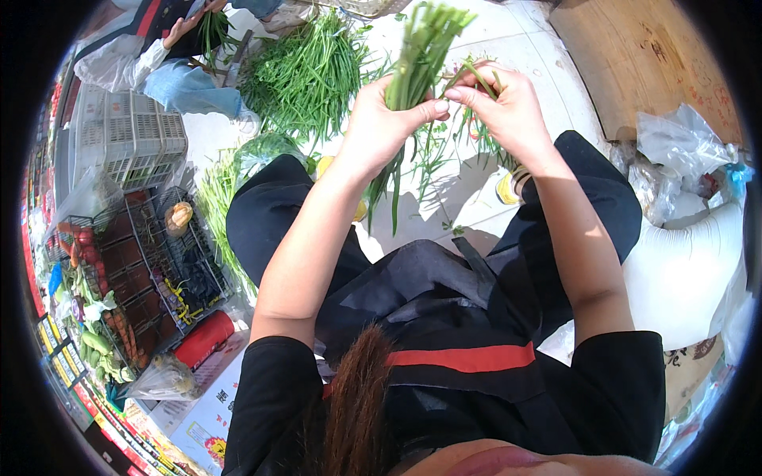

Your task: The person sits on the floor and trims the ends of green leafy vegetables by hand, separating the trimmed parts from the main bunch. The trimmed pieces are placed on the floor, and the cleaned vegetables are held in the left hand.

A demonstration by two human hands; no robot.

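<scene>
My left hand grips an upright bunch of long-stemmed greens, its pale stem ends pointing up and its narrow leaves hanging below my fist. Close on its right, my right hand pinches a few thin green stems between thumb and fingers. The two thumbs almost meet. Below my hands, loose leaves lie scattered on the white tiled floor between my knees. More green blades hang or lie under my right hand, partly hidden by it.
A large pile of greens lies ahead; paler stems are beside my left knee. Another person's hand holds greens at upper left. Around me stand plastic crates, a wire vegetable rack, a wooden board and a white sack.
</scene>
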